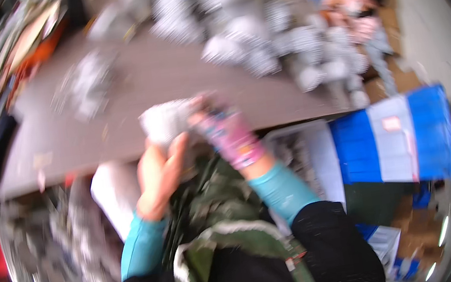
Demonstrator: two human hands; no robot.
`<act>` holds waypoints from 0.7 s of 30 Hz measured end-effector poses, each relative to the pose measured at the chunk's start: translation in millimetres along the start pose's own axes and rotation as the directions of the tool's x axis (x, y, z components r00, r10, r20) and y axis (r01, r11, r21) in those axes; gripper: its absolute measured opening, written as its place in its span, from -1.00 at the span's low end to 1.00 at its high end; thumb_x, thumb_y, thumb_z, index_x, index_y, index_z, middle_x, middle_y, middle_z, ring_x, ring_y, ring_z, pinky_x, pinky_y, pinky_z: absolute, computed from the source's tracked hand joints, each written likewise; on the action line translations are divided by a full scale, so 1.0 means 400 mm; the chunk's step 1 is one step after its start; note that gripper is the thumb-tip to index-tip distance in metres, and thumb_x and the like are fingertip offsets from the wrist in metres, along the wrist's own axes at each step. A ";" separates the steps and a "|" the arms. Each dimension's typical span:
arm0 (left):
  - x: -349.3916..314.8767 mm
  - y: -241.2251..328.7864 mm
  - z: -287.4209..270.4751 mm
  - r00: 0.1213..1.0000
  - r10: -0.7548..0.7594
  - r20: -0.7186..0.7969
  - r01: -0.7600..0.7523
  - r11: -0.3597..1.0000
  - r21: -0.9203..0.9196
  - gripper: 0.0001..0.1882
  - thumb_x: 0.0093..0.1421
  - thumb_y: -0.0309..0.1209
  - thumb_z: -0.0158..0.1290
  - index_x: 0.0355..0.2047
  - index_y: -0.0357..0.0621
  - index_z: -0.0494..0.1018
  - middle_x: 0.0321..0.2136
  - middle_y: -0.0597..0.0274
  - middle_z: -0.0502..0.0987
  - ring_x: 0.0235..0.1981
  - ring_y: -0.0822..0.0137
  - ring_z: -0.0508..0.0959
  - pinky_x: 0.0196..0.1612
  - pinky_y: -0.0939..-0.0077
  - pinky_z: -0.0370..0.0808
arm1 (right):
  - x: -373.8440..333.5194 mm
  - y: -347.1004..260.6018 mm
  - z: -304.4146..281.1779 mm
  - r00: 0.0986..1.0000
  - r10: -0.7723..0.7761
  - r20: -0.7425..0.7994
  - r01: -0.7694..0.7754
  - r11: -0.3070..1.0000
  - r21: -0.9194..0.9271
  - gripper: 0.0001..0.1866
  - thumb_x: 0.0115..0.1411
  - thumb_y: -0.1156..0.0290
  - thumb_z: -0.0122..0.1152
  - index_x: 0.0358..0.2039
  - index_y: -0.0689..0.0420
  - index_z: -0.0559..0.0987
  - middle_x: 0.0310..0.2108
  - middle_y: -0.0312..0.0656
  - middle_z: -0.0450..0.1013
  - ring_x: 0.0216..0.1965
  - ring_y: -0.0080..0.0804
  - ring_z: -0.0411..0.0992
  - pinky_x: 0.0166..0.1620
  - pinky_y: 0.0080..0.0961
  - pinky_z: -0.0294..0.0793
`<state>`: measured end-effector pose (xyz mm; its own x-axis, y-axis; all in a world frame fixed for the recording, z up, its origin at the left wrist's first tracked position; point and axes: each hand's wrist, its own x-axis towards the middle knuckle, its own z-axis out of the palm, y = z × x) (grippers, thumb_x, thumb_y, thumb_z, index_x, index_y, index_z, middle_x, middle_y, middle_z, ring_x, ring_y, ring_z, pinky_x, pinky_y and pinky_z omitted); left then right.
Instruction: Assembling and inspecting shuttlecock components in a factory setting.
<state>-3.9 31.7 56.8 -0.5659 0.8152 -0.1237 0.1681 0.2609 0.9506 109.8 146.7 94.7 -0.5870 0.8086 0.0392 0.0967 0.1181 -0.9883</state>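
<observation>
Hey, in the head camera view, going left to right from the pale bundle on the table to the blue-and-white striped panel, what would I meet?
Blurred pale bundle, left hand, right hand in a pink patterned covering, white bin, blue-and-white striped panel.

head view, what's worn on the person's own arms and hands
Turquoise fabric forearm sleeves show below black upper sleeves on both sides. The right hand has a pink, multicoloured-patterned covering; blur hides where it ends. The left hand shows no glove.

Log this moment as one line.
left hand: at white bundle | right hand: at same bundle | grip: blurred | brown table: white pile toward far side
</observation>
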 end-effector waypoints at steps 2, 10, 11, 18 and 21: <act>0.052 0.035 -0.002 0.994 0.102 -0.042 -0.100 0.994 0.047 -0.59 0.20 -0.15 0.03 -0.11 -0.23 0.45 -0.30 0.00 0.58 -0.24 0.16 0.58 -0.15 0.33 0.45 | 0.033 0.028 -0.001 0.974 -0.202 -0.106 0.198 0.979 -0.054 -0.80 0.11 0.46 0.21 -0.22 0.17 0.54 -0.24 -0.20 0.50 -0.14 -0.46 0.44 -0.08 -0.47 0.43; 0.125 -0.066 -0.031 0.947 0.220 -0.234 -0.010 0.748 0.664 -0.33 0.16 0.01 0.04 0.13 -0.20 0.24 -0.27 -0.05 0.53 -0.28 -0.01 0.54 -0.20 0.23 0.42 | 0.162 0.198 0.097 0.999 -0.008 -0.052 0.035 0.828 0.560 -0.91 0.07 0.61 0.23 -0.41 0.13 0.53 -0.44 -0.40 0.43 -0.40 -0.67 0.34 -0.30 -0.66 0.39; 0.109 -0.014 -0.038 0.952 0.192 -0.239 0.007 0.765 0.644 -0.29 0.13 -0.02 0.08 0.16 -0.18 0.20 -0.29 -0.02 0.51 -0.30 0.02 0.52 -0.22 0.23 0.42 | 0.163 0.189 0.092 0.998 -0.012 -0.060 0.044 0.825 0.564 -0.91 0.07 0.61 0.23 -0.41 0.13 0.53 -0.44 -0.40 0.43 -0.40 -0.67 0.34 -0.30 -0.66 0.39; 0.155 -0.010 -0.064 0.757 0.641 -0.129 -0.536 0.720 0.440 -0.61 0.12 -0.40 0.06 0.00 -0.13 0.41 -0.18 0.06 0.43 -0.25 0.10 0.43 -0.17 0.28 0.40 | 0.157 0.145 0.101 0.999 0.036 -0.013 -0.021 0.807 0.589 -0.92 0.08 0.58 0.23 -0.40 0.14 0.55 -0.44 -0.39 0.44 -0.37 -0.67 0.35 -0.26 -0.66 0.38; 0.171 0.053 -0.073 0.650 0.760 -0.009 -0.607 0.526 0.596 -0.74 0.12 -0.55 0.00 -0.15 -0.18 0.49 -0.23 0.08 0.44 -0.19 0.12 0.41 -0.10 0.29 0.34 | 0.154 0.140 0.118 0.999 -0.038 0.023 0.020 0.853 0.522 -0.91 0.10 0.56 0.23 -0.35 0.15 0.55 -0.41 -0.41 0.45 -0.34 -0.68 0.35 -0.23 -0.69 0.37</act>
<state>-62.8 77.9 76.7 -0.2475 0.7231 0.6449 0.9129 -0.0489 0.4052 41.1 175.9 34.6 -0.6087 0.7901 0.0730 -0.3488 -0.1838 -0.9190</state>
